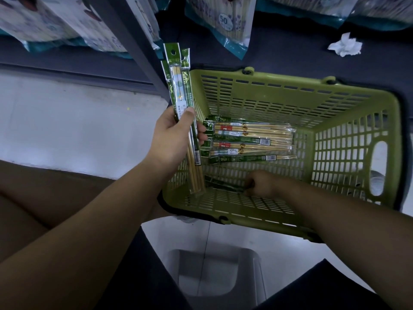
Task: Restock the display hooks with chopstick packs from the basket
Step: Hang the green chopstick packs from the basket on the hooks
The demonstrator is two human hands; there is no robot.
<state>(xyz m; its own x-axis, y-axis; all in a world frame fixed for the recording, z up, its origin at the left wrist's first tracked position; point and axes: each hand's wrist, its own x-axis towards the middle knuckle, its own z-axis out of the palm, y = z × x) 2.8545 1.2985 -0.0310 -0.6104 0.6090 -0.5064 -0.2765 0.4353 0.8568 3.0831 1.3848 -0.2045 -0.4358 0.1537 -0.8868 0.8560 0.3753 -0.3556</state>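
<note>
Nearest, low in the middle, stands one grey stool point(214, 271) on the pale tiled floor, with the person's dark-clad legs on either side of it. Two bare forearms reach forward over it.

The right hand point(260, 183) is down inside the one green basket point(290, 101), near its closest wall. Its fingers are curled round the end of a single dark green pack point(223, 186) that lies flat on the basket floor. This part is blurred, so I cannot tell how firm the hold is.

The left hand point(176, 135) is at the basket's left rim and grips a bundle of chopstick packs point(181, 90). The thumb presses across the front and the fingers wrap behind. The bundle stands nearly upright, with the green header cards up and the chopstick tips down over the rim. Three headers seem to fan out at the top, though only two are certain.

Farther in, on the basket floor, a pile of loose packs point(250, 139) lies sideways, with headers to the left. I count about five; the overlap hides the exact number.

Beyond the basket, one grey shelf post point(131, 41) slants up on the left. Several large bags hang or lean at the far edge, and one bag point(225, 21) is marked 50. One crumpled white tissue point(345, 47) lies on the dark surface at far right.
</note>
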